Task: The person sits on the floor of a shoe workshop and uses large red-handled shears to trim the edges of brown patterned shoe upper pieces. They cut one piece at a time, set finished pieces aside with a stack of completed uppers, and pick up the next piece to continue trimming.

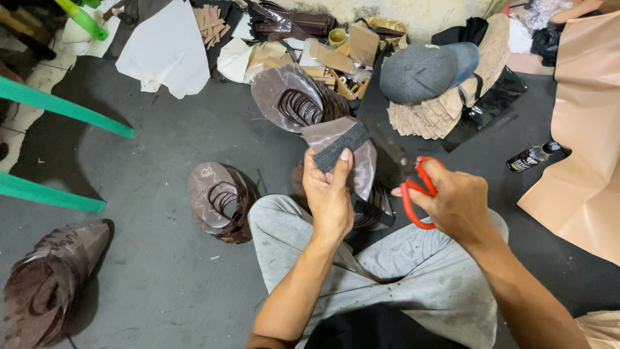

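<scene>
At the far left lie two green bars (61,106), likely furniture legs, and below them a rolled bundle of brown sheet material (48,278) rests on the grey floor (161,271). Further right, a cut-out brown sheet (216,197) curls on the floor beside the person's grey-trousered knee (284,220).

The left hand (329,194) is closed on a brown, glossy oval piece (342,152), thumb pressing a dark felt-like strip (339,147) against its face. The strip's long axis runs on a slant, lower left to upper right, across the piece. The piece stands upright in front of the person, above the lap, just left of the other hand.

The right hand (458,203) is clamped through the red handles of a pair of scissors (413,184), whose dark blades point up and left towards the strip's right end. The blade tips sit just beside the piece; whether they touch it cannot be told. The hands are apart, and the right one is nearer the strip's free right end.

Behind lie another brown cut sheet (290,97), a grey cap (423,68) on tan cut-outs, a small bottle (533,155) and a large tan sheet (581,129).
</scene>
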